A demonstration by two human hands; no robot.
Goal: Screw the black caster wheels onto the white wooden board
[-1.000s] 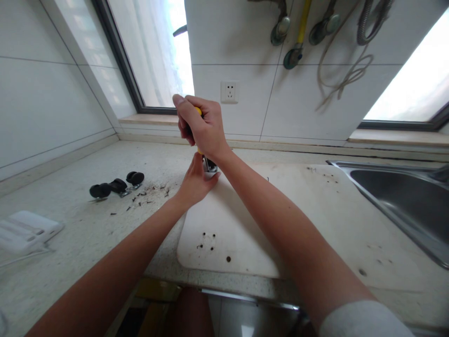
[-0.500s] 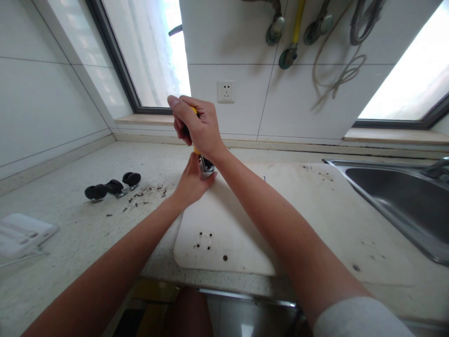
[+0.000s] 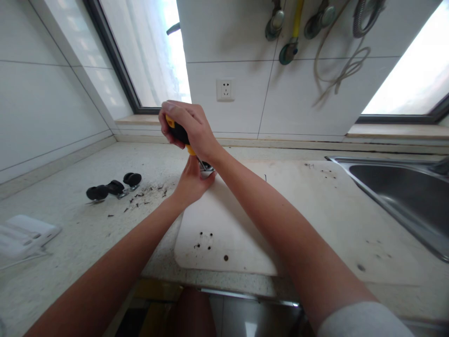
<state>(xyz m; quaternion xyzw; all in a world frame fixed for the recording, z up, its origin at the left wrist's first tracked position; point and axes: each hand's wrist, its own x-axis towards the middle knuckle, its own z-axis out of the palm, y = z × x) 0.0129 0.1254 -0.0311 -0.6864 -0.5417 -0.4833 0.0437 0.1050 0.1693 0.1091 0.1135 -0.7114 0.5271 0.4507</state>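
The right hand (image 3: pixel 192 124) is wrapped around one yellow-and-black screwdriver (image 3: pixel 179 133), its shaft angled down to one partly hidden caster (image 3: pixel 207 165) at the white board's (image 3: pixel 245 234) far-left corner. The left hand (image 3: pixel 194 185) curves beside that caster; whether it grips cannot be told. Three black casters (image 3: pixel 115 187) lie left of it on the desk (image 3: pixel 91 234).

Screwdriver (image 3: pixel 179 133) now at a greater lean leftward
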